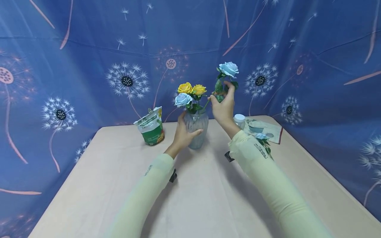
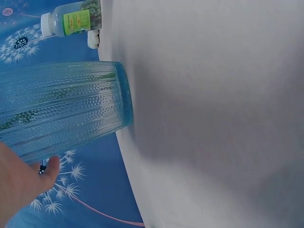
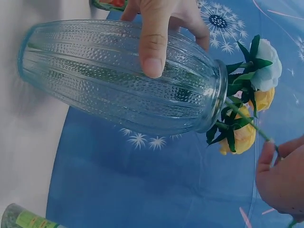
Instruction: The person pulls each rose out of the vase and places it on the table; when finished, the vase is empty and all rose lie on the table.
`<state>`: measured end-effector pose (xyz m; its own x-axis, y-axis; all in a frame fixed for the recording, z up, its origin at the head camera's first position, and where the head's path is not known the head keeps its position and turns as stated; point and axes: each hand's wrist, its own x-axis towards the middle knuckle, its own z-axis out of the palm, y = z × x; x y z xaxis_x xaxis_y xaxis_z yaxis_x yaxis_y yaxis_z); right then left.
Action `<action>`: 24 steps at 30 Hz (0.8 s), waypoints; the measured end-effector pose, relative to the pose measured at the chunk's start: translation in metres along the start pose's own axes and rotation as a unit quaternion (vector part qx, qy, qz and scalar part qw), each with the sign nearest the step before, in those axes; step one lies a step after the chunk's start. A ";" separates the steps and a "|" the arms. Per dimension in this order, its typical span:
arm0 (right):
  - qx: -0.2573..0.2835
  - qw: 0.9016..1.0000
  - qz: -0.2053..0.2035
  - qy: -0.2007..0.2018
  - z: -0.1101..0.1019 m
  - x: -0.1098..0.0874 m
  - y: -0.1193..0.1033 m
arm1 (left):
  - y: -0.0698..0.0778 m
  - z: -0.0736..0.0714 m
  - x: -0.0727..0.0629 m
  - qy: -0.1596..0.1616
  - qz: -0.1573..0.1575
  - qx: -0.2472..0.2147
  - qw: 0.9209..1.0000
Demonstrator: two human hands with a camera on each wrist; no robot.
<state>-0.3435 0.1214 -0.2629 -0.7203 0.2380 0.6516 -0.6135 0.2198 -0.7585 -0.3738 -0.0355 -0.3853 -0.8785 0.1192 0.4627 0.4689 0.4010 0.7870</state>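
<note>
A ribbed clear glass vase [image 1: 196, 129] stands on the table, holding two yellow roses [image 1: 185, 88] and a light blue rose [image 1: 183, 99]. My left hand [image 1: 183, 134] grips its side, the thumb across the front in the right wrist view. With finger and thumb, my right hand [image 1: 224, 105] pinches the green stem [image 3: 256, 127] of another blue rose [image 1: 229, 69]. That stem slants down to the vase mouth, its bloom held higher than the others. Green stems show blurred through the dimpled glass [image 2: 71, 102] in the left wrist view.
Left of the vase stands a green and white pouch [image 1: 152, 129]. Behind my right forearm are a white-capped jar [image 1: 239, 119], a booklet [image 1: 272, 132] and one more blue rose [image 1: 262, 136] lying down. A blue dandelion-print curtain [image 1: 190, 29] hangs along the table's back edge.
</note>
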 end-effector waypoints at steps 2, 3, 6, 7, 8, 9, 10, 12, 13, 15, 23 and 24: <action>0.066 0.998 0.006 0.020 0.000 0.002 0.001 | 0.000 0.001 0.001 0.000 0.003 -0.003 1.000; 0.102 0.994 0.010 0.031 0.001 0.002 0.002 | 0.000 0.001 0.001 0.000 0.004 -0.004 1.000; 0.168 0.983 0.038 0.062 0.003 0.004 0.002 | -0.001 0.002 0.001 0.002 0.005 -0.002 1.000; 0.184 0.979 0.054 0.071 0.004 0.004 0.001 | -0.001 0.001 0.001 0.003 0.006 -0.002 1.000; 0.201 0.974 0.072 0.081 0.004 0.004 -0.001 | -0.001 0.001 0.001 0.003 0.007 -0.002 1.000; 0.216 0.968 0.093 0.089 0.005 0.004 -0.003 | -0.001 0.001 0.000 0.003 0.006 -0.001 1.000; 0.228 0.963 0.110 0.094 0.005 0.005 -0.006 | 0.000 0.000 0.000 0.003 0.005 -0.001 1.000; 0.267 0.947 0.145 0.103 0.005 0.006 -0.010 | 0.000 0.000 0.000 0.003 0.006 0.000 1.000; 0.291 0.938 0.158 0.106 0.005 0.007 -0.013 | 0.000 0.000 0.000 0.003 0.006 0.001 1.000; 0.336 0.919 0.175 0.106 0.005 0.009 -0.015 | 0.000 -0.001 0.000 0.003 0.006 0.004 1.000; 0.345 0.908 0.216 0.099 0.005 0.007 -0.014 | -0.002 0.001 -0.001 0.006 0.011 -0.001 1.000; 0.328 0.914 0.219 0.100 0.005 0.006 -0.015 | -0.002 0.001 -0.001 0.006 0.012 -0.001 1.000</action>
<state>-0.3408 0.1150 -0.2477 -0.9103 0.3489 0.2226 -0.3887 -0.5360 -0.7494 -0.3741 -0.0355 -0.3882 -0.8659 0.1169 0.4864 0.4898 0.3957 0.7768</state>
